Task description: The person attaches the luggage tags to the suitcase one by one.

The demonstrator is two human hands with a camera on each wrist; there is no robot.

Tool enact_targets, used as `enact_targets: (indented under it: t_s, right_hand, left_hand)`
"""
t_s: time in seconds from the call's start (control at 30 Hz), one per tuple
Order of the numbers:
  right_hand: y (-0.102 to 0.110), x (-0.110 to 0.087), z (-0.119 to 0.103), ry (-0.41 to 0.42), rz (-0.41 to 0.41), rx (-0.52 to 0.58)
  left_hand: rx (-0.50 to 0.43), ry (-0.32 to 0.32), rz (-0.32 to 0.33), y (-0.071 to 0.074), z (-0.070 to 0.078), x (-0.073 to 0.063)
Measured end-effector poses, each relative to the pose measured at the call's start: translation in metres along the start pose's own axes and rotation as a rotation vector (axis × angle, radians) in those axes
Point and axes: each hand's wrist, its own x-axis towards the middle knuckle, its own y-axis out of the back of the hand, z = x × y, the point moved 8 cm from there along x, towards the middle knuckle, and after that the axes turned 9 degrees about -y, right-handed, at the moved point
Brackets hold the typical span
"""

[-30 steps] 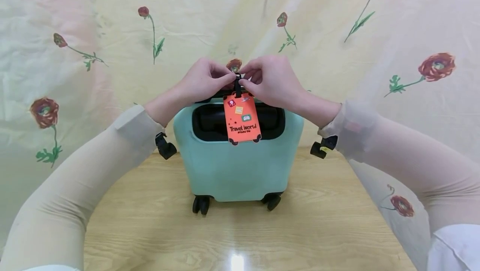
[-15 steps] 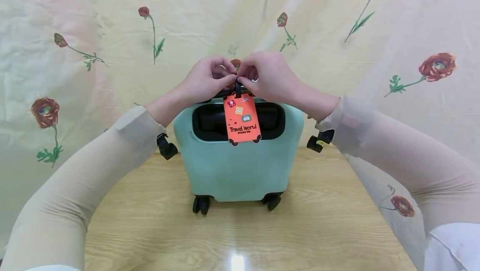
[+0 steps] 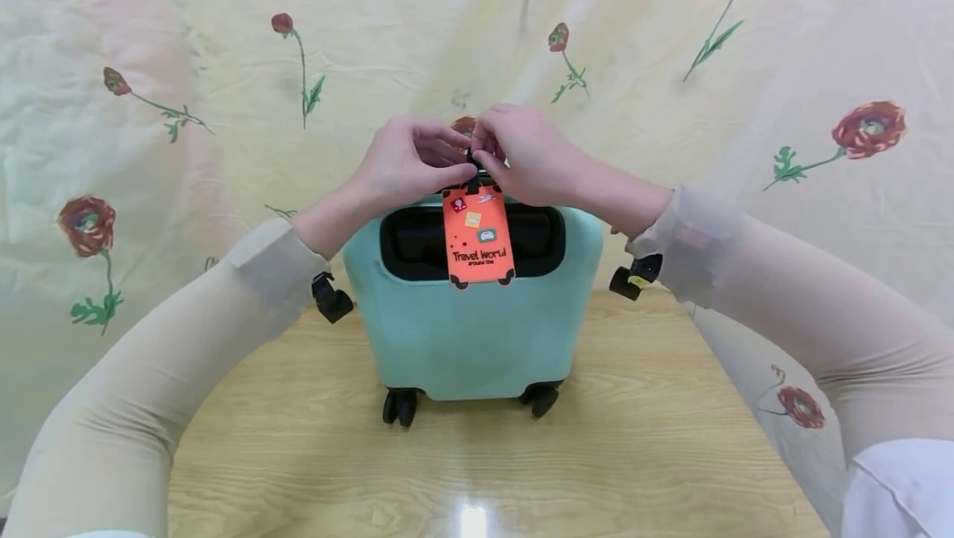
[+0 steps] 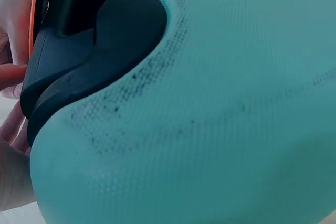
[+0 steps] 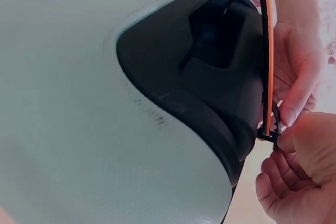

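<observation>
at the top of the mint suitcase point(image 3: 477, 331), the right hand point(image 3: 531, 156) pinches the black strap point(image 3: 473, 185), likely to steady the luggage tag point(image 3: 479, 236); i can't tell the left hand's point(image 3: 401, 160) grip.

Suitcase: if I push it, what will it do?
The suitcase would probably roll, since it stands on wheels. Pushed up high, it might tip, being upright. Its shell seems stiff, showing smooth curves without sagging.

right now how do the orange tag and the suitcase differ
The orange tag is thin and flat; the suitcase is bulky. The orange tag hangs by its black strap; the suitcase stands on black wheels. The orange tag bears printed words; none show on the suitcase. Both have black parts.
</observation>
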Motion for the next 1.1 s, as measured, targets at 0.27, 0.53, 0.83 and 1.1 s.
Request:
enact_targets:
  t_s: [0.27, 0.53, 0.83, 1.1]
  right_hand:
    - [-0.001, -0.002, 0.002, -0.037, 0.009, -0.005]
    - [-0.002, -0.004, -0.003, -0.041, 0.060, -0.025]
    - [0.006, -0.006, -0.003, -0.004, 0.128, 0.068]
    - [0.014, -0.010, -0.004, 0.045, 0.186, 0.048]
  left_hand:
    - [0.066, -0.004, 0.075, -0.001, 0.004, 0.001]
    - [0.172, -0.008, 0.114, -0.003, 0.009, 0.003]
    - [0.133, -0.021, 0.141, -0.006, 0.007, 0.003]
    - [0.189, -0.017, 0.137, -0.008, 0.006, 0.006]
